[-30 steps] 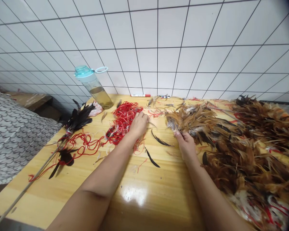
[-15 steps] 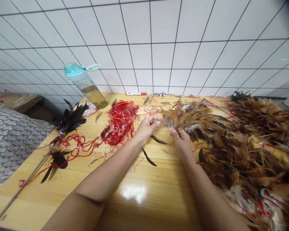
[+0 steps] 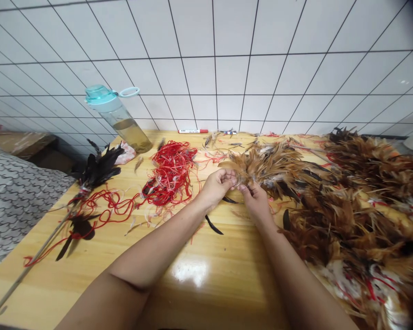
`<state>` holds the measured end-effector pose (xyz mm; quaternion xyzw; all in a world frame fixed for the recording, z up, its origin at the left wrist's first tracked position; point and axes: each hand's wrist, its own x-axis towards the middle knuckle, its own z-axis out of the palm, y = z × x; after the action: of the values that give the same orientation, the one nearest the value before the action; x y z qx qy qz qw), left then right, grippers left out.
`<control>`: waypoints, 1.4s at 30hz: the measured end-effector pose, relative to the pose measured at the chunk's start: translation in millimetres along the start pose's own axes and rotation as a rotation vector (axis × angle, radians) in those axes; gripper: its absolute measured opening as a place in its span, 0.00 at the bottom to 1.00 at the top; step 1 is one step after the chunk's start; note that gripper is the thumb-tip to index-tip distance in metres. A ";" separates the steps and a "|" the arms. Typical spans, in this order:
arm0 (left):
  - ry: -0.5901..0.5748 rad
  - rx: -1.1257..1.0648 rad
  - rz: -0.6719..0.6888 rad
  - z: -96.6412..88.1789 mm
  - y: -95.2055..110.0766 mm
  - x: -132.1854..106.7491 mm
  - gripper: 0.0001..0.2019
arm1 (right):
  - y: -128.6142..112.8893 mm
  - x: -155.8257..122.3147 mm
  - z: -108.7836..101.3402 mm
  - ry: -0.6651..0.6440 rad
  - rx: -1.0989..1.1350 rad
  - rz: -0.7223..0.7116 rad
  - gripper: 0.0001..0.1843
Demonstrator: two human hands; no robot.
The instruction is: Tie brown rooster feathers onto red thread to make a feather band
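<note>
A pile of brown feathers (image 3: pixel 275 160) with some black ones lies on the wooden table, and both hands are at its near left edge. My left hand (image 3: pixel 220 184) is closed in a pinch there, thumb against the fingers. Close beside it, almost fingertip to fingertip, my right hand (image 3: pixel 255 198) pinches the quill ends of feathers. Exactly what sits between the left fingertips is too small to make out. Under the left wrist lies a loose black feather (image 3: pixel 214 225).
Tangled red cord (image 3: pixel 174 172) lies left of the hands. Farther left are a stick (image 3: pixel 37 256) with black feathers (image 3: pixel 101 167) tied on and a leaning bottle (image 3: pixel 127 128). More brown feather bundles (image 3: pixel 347 224) cover the right side. A red marker (image 3: pixel 193 131) lies by the tiled wall.
My left hand has moved right, up to my right hand, and its fingers have curled in. The right hand has shifted slightly left. The view has tilted a little.
</note>
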<state>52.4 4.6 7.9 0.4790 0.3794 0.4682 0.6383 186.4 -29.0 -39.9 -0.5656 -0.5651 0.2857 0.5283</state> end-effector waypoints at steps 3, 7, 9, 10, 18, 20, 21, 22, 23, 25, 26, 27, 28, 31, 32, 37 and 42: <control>0.007 -0.001 0.017 -0.7 -0.1 0.0 0.09 | 2.1 0.4 -0.2 0.003 0.006 0.027 0.13; 0.058 -0.001 0.059 -1.3 -4.8 1.9 0.10 | 2.9 0.3 -0.5 0.005 -0.001 0.047 0.15; 0.069 -0.003 0.059 -0.7 -7.2 2.3 0.11 | 2.1 0.2 -0.5 -0.008 0.003 0.050 0.15; 0.062 -0.003 0.050 -0.2 -7.9 2.2 0.11 | 1.6 0.1 -0.4 -0.012 0.003 0.051 0.15; 0.094 0.071 0.067 2.3 -9.1 -1.2 0.09 | 1.4 0.1 0.4 -0.031 -0.045 0.020 0.15; 0.108 0.119 0.090 1.3 -11.2 -0.5 0.08 | 2.3 0.1 0.7 -0.024 -0.062 0.018 0.15; 0.113 0.144 0.105 0.8 -12.4 0.0 0.08 | 2.8 0.3 1.0 -0.023 -0.060 0.017 0.15; 0.117 0.167 0.123 0.3 -13.6 0.4 0.07 | 3.4 0.5 1.3 -0.025 -0.052 0.014 0.14; 0.118 0.186 0.143 -0.2 -14.8 0.7 0.07 | 4.0 0.8 1.6 -0.031 -0.040 0.010 0.14; 0.110 0.210 0.172 -0.7 -16.3 0.8 0.07 | 4.9 1.4 1.9 -0.046 -0.020 0.003 0.12; 0.102 0.215 0.173 -0.7 -16.6 0.6 0.07 | 5.2 1.7 1.8 -0.054 -0.020 0.000 0.12; 0.089 0.219 0.166 -0.7 -16.6 0.3 0.06 | 5.3 1.9 1.5 -0.064 -0.029 -0.004 0.11; 0.069 0.222 0.151 -0.5 -16.4 0.0 0.05 | 5.3 2.0 1.1 -0.075 -0.044 -0.012 0.11; -0.002 0.220 0.126 -0.1 -14.0 -0.8 0.05 | 4.4 1.7 0.3 -0.092 -0.074 -0.055 0.11; -0.016 0.214 0.123 0.0 -12.8 -1.0 0.06 | 3.9 1.5 0.4 -0.086 -0.073 -0.069 0.11; -0.076 0.147 0.017 -1.3 -5.1 -2.4 0.11 | 1.5 1.7 1.4 -0.071 -0.059 -0.084 0.12; -0.156 0.236 0.021 -5.8 -3.7 -2.6 0.09 | 1.0 3.1 0.3 -0.117 -0.111 -0.074 0.12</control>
<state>47.1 3.3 3.0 0.5894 0.3760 0.3884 0.6003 187.0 -25.8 -40.1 -0.5551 -0.6304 0.2666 0.4726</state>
